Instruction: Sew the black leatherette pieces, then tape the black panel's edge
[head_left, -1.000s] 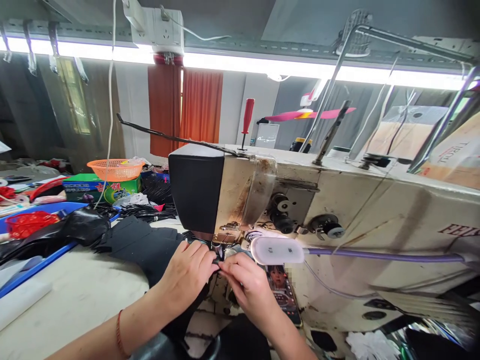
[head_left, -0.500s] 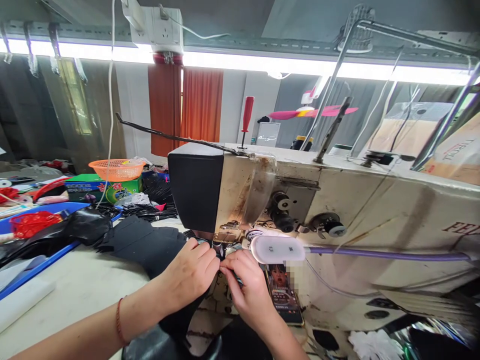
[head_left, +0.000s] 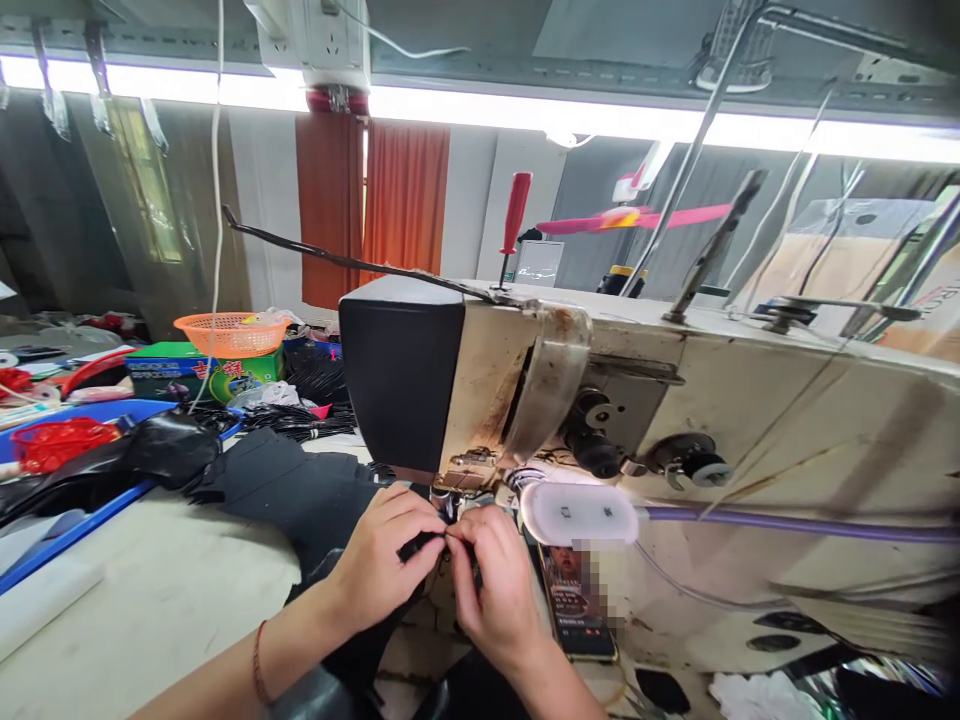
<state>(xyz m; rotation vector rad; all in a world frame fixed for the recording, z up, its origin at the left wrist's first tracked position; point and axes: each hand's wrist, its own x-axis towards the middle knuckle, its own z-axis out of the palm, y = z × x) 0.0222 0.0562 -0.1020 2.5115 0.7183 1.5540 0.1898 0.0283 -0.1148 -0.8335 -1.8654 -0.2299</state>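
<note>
Side by side below the head of a cream sewing machine (head_left: 780, 420), my two hands meet at their fingertips. My left hand (head_left: 386, 555) pinches the edge of a piece of black material (head_left: 420, 543). The fingers of my right hand (head_left: 495, 575) are closed against the same edge; what they grip there is very small. More black fabric (head_left: 292, 490) lies to the left and runs beneath my left forearm. The needle area is mostly hidden behind my fingers. A lit lamp (head_left: 581, 513) hangs just right of my right hand.
A phone (head_left: 574, 600) lies right of my right hand. At the left are a blue tray (head_left: 142, 492) with black and red items, an orange basket (head_left: 232, 336) and a green box (head_left: 161, 372). A red screwdriver (head_left: 515, 215) stands on the machine.
The view has shifted, so the machine appears larger and farther right. My left thumb and fingers have spread into a visible pinch, showing black material between them. My right hand stays beside it.
</note>
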